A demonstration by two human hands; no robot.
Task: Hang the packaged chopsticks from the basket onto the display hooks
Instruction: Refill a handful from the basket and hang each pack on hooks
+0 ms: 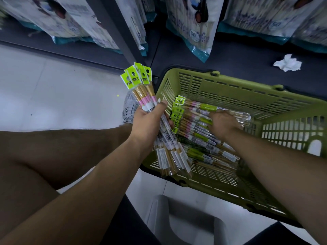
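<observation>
My left hand [148,119] grips a fanned bundle of several chopstick packs [141,82], their bright green header cards pointing up and away, just left of the basket. An olive-green plastic basket [230,89] stands on the floor and holds a pile of more packs [198,131]. My right hand [223,123] reaches down into the basket and lies on top of that pile, fingers over the packs. The motion blur hides whether its fingers have closed round one.
Large bags of disposable chopsticks [192,22] hang along a dark low shelf at the top. A crumpled white tissue [287,63] lies on the shelf base at right. A grey stool [184,220] is below me, my shoe [128,110] beside the basket.
</observation>
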